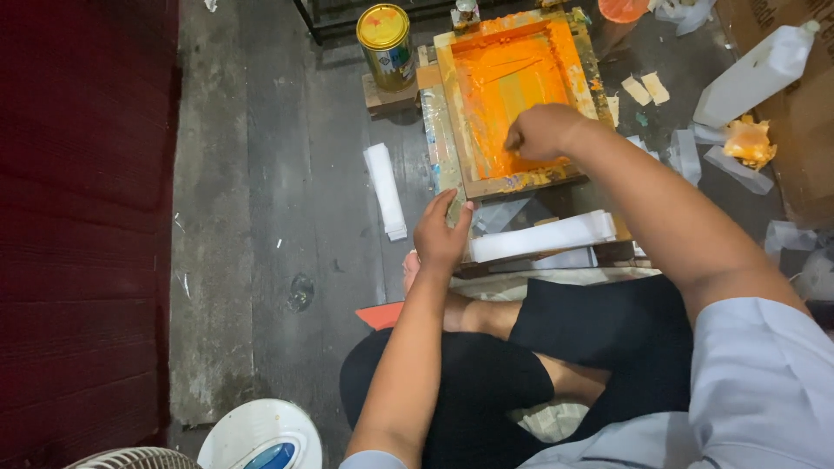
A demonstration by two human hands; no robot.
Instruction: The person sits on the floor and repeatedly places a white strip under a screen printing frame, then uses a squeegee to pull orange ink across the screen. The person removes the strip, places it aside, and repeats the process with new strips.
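Note:
A wooden screen-printing frame [452, 113] with its mesh covered in orange ink lies on the floor in front of me. My right hand [540, 132] is closed inside the frame at its near edge, gripping something I cannot see clearly, likely a squeegee handle. My left hand [441, 234] rests on the frame's near left corner, fingers pressing on the wood. A stack of white strips [543, 236] lies just below the frame, beside my left hand. I sit cross-legged on the floor.
A yellow-lidded tin can [385, 43] stands on a wood block left of the frame. More white strips [385, 189] lie on the grey floor. A white plastic jug [756, 74], an orange-stained rag [747, 141] and cardboard are at right. A red wall [82, 217] runs along the left; a fan [252, 439] is near.

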